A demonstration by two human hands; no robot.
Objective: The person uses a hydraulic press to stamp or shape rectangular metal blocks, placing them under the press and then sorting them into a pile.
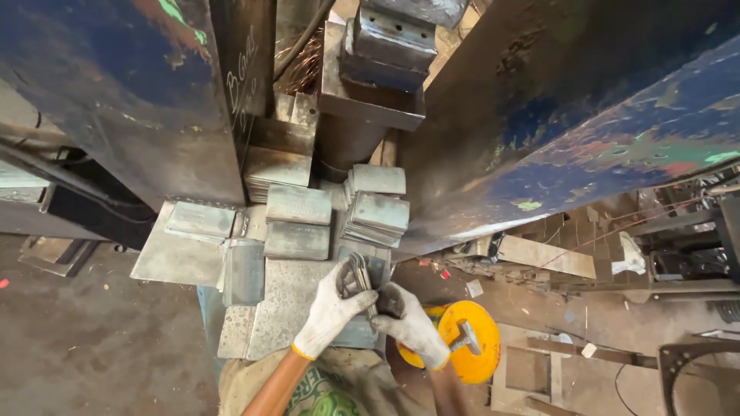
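A thin stack of small grey metal plates (356,274) stands on edge between both gloved hands, just above the steel bench (277,304) of a large press. The left hand (331,306) wraps around the stack from the near side, fingers closed on it. The right hand (408,320) closes on the stack's lower right edge.

Risk, as judged: the plates are loose against each other and the grip covers only part of them, so one may slide out and fall on the bench or the floor (92,347). Cut edges could slice a glove. The press ram (385,54) hangs just beyond the hands; reaching under it would be hazardous.

More piles of plates (376,216) lie near, crowding the bench.

Containers: none is visible. A yellow disc (462,339) with a metal handle sits below the right hand, its purpose unclear.
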